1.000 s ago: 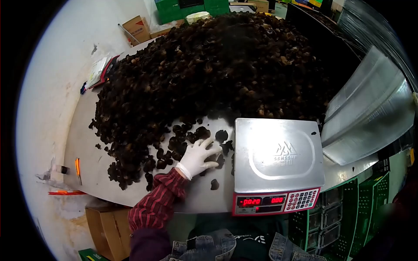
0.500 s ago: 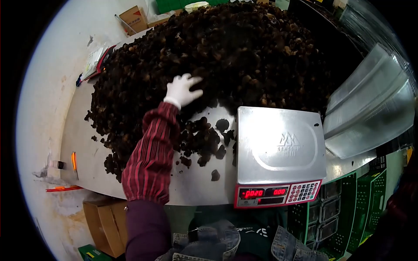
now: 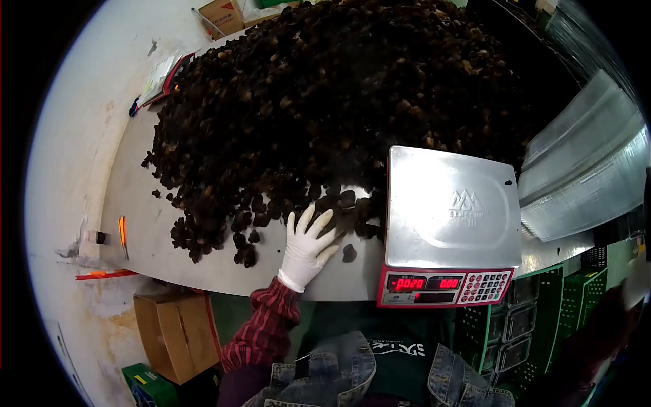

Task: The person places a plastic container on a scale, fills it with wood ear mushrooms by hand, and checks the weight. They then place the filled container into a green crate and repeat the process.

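A cardboard box (image 3: 178, 332) stands open below the worktop (image 3: 146, 234)'s left side, its contents too dark to tell. At lower right, clear boxes (image 3: 519, 324) are stacked among green crates (image 3: 578, 298); I cannot tell what they hold.

The left hand (image 3: 307, 249), over the pile (image 3: 325, 88) half a second ago, is now back near the worktop's front edge, fingers spread open, tips at loose dark pieces (image 3: 260, 210) fringing the pile. The right hand (image 3: 636, 279) is blurred at the right border; its fingers cannot be read.

One loose piece (image 3: 349, 253) lies between the left hand and the scale (image 3: 453, 207). Bare metal runs left of the pile and along the front edge.
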Action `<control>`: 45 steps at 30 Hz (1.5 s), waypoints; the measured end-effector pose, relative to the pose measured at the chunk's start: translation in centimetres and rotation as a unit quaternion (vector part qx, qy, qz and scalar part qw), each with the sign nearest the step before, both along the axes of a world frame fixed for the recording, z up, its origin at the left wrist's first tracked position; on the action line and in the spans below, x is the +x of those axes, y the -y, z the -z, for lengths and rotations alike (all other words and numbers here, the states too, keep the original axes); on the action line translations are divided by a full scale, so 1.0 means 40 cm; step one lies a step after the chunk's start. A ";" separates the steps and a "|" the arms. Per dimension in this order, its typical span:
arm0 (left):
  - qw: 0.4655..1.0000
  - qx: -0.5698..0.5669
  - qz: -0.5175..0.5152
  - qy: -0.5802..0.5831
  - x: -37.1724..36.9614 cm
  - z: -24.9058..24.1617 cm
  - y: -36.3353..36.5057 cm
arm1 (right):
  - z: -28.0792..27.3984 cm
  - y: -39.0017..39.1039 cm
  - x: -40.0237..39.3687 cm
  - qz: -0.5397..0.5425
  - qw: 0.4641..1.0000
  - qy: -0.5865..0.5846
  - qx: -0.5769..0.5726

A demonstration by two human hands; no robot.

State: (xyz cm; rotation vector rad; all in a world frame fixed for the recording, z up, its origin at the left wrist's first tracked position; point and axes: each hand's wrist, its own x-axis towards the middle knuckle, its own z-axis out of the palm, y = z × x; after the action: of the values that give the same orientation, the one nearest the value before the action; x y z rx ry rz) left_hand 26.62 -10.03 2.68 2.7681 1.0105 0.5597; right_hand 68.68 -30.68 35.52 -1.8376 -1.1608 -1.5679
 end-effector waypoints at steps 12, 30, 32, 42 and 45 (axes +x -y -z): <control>0.994 -0.036 0.035 0.099 -0.082 0.037 0.081 | 0.584 -0.047 -0.292 -0.260 0.866 -0.282 -0.322; 0.973 -0.206 0.038 -0.101 0.088 -0.052 -0.266 | 0.588 0.048 -0.264 -0.159 0.869 -0.455 -0.110; 0.976 -0.199 0.037 -0.083 0.013 -0.044 -0.200 | 0.602 0.061 -0.243 -0.155 0.863 -0.471 -0.095; 0.993 -0.042 -0.067 0.086 -0.075 0.039 0.069 | 0.611 0.026 -0.213 -0.120 0.828 -0.547 -0.010; 0.997 -0.042 -0.032 0.055 0.002 0.041 0.062 | 0.614 0.013 -0.226 -0.125 0.823 -0.554 -0.016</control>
State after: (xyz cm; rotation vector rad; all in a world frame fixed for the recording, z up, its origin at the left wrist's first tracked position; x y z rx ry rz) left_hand 26.71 -12.52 1.05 2.6082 1.0758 0.6547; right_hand 59.65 -31.21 10.98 -1.9870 -0.7618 -0.1539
